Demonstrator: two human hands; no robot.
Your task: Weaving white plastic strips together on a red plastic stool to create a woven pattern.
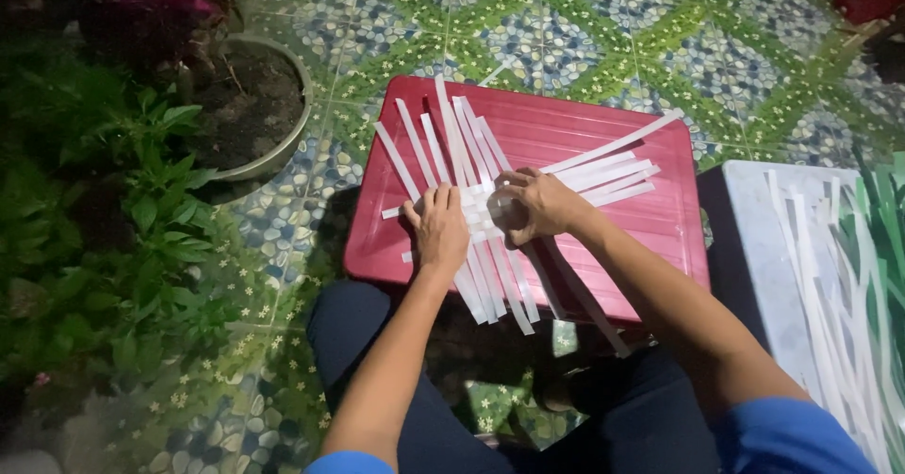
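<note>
From the head camera, a woven patch of white strips (481,212) lies on a red plastic lid (650,220) set on the patterned tile floor (584,40). The left hand (439,232) rests flat on the left edge of the weave, fingers stretched out and pressing the strips down. The right hand (534,204) curls over the middle of the weave, fingertips pinching one strip. Loose ends fan out past the lid's near edge. More spare white strips (830,286) lie on a grey board (754,248) to the right. A potted plant (250,106) stands to the left.
</note>
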